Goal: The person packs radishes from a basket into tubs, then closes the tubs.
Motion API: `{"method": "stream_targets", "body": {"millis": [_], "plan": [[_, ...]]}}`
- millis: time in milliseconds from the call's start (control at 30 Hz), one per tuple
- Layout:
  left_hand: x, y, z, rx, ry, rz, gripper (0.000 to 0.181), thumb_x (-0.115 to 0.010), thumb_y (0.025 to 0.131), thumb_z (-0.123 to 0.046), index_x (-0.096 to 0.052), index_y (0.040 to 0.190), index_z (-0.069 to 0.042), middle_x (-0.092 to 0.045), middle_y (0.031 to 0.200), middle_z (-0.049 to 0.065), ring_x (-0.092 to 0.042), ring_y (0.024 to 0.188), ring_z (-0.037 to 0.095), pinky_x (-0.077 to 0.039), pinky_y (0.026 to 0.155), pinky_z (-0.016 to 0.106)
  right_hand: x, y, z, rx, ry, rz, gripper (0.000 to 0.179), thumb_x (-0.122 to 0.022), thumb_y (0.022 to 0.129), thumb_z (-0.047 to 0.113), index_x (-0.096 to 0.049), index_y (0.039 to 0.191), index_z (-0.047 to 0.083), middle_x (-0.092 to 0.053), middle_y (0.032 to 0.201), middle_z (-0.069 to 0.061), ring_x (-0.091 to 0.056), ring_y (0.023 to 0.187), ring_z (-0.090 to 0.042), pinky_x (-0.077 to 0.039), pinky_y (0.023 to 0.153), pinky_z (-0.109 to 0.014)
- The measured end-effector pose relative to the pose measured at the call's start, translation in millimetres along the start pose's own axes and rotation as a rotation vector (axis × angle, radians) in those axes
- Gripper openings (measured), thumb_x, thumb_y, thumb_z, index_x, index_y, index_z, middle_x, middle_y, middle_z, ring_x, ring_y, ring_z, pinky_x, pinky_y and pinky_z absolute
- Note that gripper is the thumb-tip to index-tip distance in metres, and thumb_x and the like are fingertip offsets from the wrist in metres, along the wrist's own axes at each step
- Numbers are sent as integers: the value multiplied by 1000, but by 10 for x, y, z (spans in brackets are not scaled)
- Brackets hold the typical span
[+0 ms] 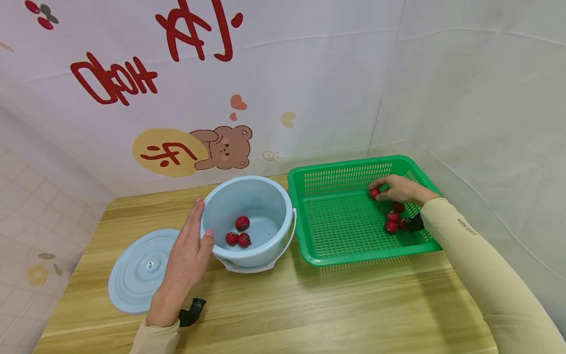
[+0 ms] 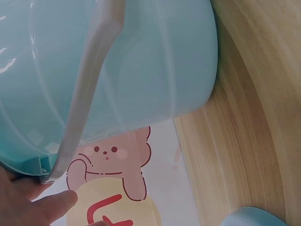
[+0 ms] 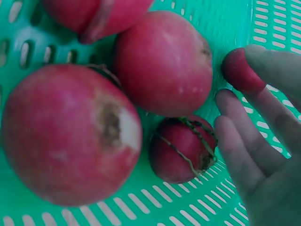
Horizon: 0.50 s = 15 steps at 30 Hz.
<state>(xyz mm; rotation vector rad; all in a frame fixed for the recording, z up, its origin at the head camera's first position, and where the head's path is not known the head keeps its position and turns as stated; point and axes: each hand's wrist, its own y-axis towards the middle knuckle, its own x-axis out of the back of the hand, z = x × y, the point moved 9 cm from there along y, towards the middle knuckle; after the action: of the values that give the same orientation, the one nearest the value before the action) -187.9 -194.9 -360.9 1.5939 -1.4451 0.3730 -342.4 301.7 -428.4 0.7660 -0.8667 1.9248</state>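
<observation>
My right hand (image 1: pixel 401 190) reaches into the green basket (image 1: pixel 353 259) and pinches a red radish (image 3: pixel 239 71) between thumb and fingertips. Several more radishes (image 3: pixel 162 63) lie beside that hand at the basket's right end; one smaller radish (image 3: pixel 182 149) has thin stem strands on it. My left hand (image 1: pixel 189 255) rests against the left side of the light blue bucket (image 1: pixel 254 253), fingers extended along the rim. Inside the bucket, three radishes (image 1: pixel 242 223) sit on the bottom. A white handle (image 2: pixel 87 80) hangs down the bucket's side.
A round blue lid (image 1: pixel 132 275) lies on the wooden table (image 1: pixel 336 305), left of the bucket and partly behind my left hand. Bucket and basket stand side by side near the printed wall cloth (image 1: pixel 318 88). Black wrist pieces (image 1: pixel 192 312) sit at both wrists.
</observation>
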Motion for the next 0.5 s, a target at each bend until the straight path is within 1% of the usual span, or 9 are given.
{"method": "stream_targets", "body": {"millis": [200, 367, 500], "plan": [[2, -9, -1, 8, -5, 7, 63, -48, 106, -22, -27, 164, -6, -28, 169, 13, -30, 153, 38, -33, 115, 65, 41, -6, 13, -11, -32, -45, 32, -64, 100, 7, -68, 131, 1, -57, 141, -30, -49, 131, -54, -42, 104, -69], [-4, -6, 4, 14, -12, 14, 64, -48, 107, -23, -26, 164, -6, -26, 170, 11, -28, 154, 37, -32, 116, 65, 130, -27, 48, 8, -35, -84, 33, -63, 102, 10, -67, 134, 2, -58, 141, -28, -50, 131, -52, -44, 103, -68], [-2, -10, 10, 21, -11, 18, 63, -47, 108, -26, -26, 164, -6, -25, 170, 11, -28, 154, 36, -32, 116, 66, 201, -52, 121, 27, -7, -112, 33, -63, 102, 12, -67, 134, 4, -60, 140, -26, -54, 129, -49, -45, 103, -65]]}}
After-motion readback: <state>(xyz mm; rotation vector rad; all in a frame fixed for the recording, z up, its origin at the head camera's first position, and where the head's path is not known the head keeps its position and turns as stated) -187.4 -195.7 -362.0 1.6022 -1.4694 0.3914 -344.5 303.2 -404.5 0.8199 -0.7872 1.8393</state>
